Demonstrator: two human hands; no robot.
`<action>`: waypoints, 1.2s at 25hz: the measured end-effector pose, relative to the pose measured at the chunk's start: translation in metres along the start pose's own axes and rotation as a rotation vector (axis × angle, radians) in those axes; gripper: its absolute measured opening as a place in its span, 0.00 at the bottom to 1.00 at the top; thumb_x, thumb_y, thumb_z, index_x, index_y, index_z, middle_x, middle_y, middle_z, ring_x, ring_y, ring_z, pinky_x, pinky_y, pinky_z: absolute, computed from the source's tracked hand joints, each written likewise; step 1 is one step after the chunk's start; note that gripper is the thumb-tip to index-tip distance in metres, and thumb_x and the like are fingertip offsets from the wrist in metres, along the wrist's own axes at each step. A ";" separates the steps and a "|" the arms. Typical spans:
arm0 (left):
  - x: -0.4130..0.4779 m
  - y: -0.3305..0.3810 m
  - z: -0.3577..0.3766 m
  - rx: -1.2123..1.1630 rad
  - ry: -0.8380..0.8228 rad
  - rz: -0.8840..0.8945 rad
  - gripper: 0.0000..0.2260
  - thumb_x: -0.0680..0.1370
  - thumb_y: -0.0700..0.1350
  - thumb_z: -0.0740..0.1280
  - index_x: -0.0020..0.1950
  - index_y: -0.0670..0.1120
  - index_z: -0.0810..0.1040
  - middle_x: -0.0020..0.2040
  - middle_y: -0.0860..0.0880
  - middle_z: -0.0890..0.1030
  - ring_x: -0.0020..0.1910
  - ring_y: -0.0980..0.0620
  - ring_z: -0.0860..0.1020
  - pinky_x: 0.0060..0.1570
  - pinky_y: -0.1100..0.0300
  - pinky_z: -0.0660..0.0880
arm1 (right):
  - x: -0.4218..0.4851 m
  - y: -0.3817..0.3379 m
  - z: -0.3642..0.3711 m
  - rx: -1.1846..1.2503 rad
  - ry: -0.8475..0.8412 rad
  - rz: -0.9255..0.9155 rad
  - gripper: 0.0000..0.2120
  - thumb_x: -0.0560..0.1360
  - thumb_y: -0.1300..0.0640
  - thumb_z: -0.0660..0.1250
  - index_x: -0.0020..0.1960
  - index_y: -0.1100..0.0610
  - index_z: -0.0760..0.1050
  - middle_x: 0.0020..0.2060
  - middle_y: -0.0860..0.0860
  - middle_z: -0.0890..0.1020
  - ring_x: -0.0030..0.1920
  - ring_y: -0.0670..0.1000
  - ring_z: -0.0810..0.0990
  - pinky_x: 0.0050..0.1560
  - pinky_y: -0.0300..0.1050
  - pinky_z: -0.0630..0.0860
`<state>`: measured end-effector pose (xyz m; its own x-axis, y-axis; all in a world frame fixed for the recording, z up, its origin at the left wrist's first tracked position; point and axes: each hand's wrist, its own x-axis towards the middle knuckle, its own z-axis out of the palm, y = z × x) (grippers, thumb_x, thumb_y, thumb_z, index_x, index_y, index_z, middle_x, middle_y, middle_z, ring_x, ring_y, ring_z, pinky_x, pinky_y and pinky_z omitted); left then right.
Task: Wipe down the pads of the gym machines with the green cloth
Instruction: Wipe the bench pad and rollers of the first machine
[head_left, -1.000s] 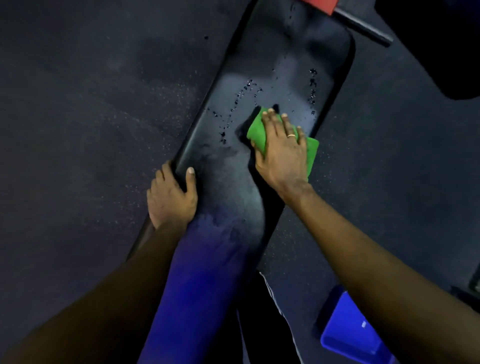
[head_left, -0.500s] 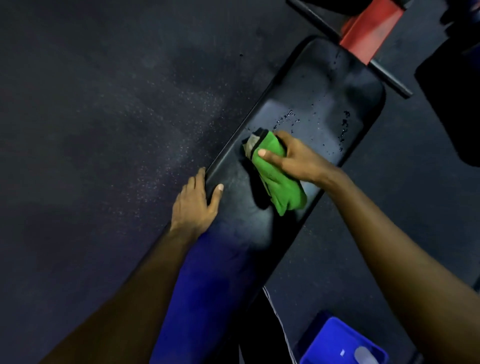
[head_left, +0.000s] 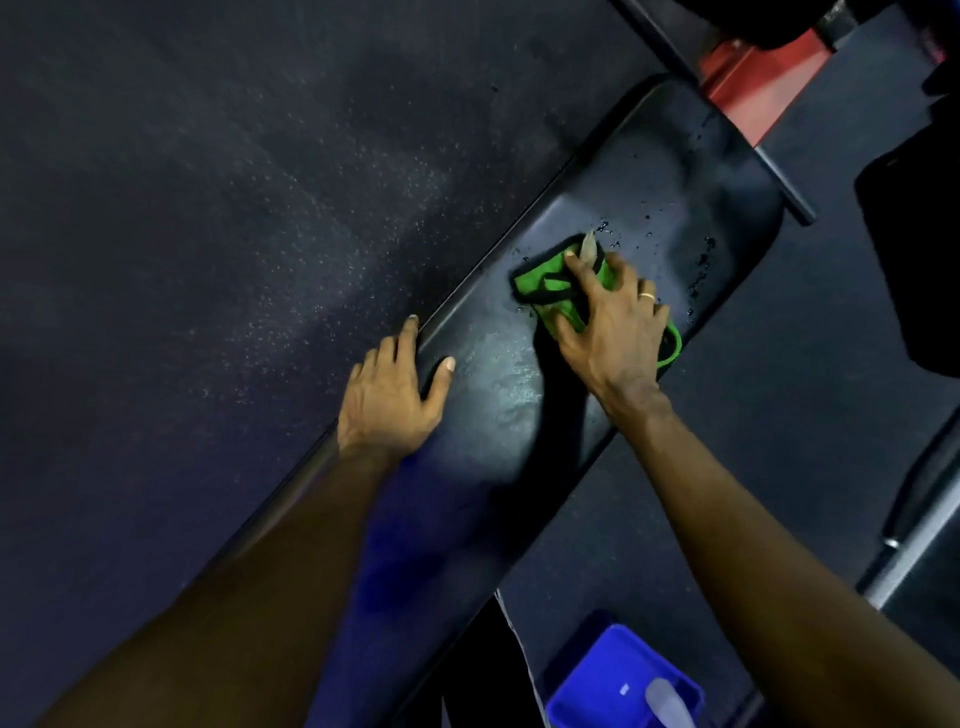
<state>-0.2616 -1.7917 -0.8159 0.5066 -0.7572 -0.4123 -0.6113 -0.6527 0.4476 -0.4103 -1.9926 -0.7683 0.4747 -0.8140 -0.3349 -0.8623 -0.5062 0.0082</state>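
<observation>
The bench pad (head_left: 649, 208) looks like smooth black vinyl with a dull sheen, beaded with wet drops toward the upper right; the green cloth (head_left: 535, 278) is soft, matt fabric with a black stitched hem; the floor (head_left: 208, 208) is matt, grainy rubber flecked pale; the tub (head_left: 587, 691) at lower right is smooth blue plastic; the ring (head_left: 647, 295) is shiny metal; the red frame (head_left: 748, 88) looks painted, matt.

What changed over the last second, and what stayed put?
The right hand swept the green cloth leftward across the pad, bunching it in a grip midway, and now presses it down. The left hand stayed resting on the pad's left edge; droplets remain beyond the cloth.
</observation>
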 end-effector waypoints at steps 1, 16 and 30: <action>0.000 0.000 0.001 0.008 0.002 -0.003 0.33 0.82 0.64 0.53 0.80 0.44 0.59 0.64 0.41 0.76 0.60 0.40 0.75 0.61 0.42 0.72 | -0.002 -0.005 0.000 0.009 0.028 -0.042 0.30 0.76 0.42 0.67 0.76 0.44 0.64 0.73 0.57 0.67 0.65 0.62 0.71 0.62 0.62 0.70; 0.003 -0.005 -0.002 0.004 -0.061 -0.016 0.33 0.82 0.64 0.52 0.80 0.45 0.58 0.65 0.43 0.75 0.60 0.42 0.75 0.61 0.44 0.71 | 0.113 -0.034 -0.006 -0.103 0.189 0.091 0.34 0.76 0.39 0.57 0.79 0.48 0.56 0.71 0.58 0.68 0.65 0.64 0.69 0.61 0.65 0.66; 0.003 -0.007 -0.002 0.006 -0.030 0.003 0.33 0.80 0.65 0.52 0.77 0.44 0.64 0.62 0.42 0.77 0.57 0.42 0.77 0.56 0.45 0.73 | 0.016 -0.061 0.011 -0.129 0.001 -0.398 0.30 0.73 0.41 0.62 0.74 0.46 0.67 0.73 0.56 0.68 0.68 0.61 0.69 0.63 0.62 0.66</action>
<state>-0.2547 -1.7898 -0.8186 0.4865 -0.7582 -0.4341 -0.6166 -0.6500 0.4442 -0.3526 -1.9713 -0.7846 0.7665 -0.5481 -0.3347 -0.5827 -0.8127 -0.0037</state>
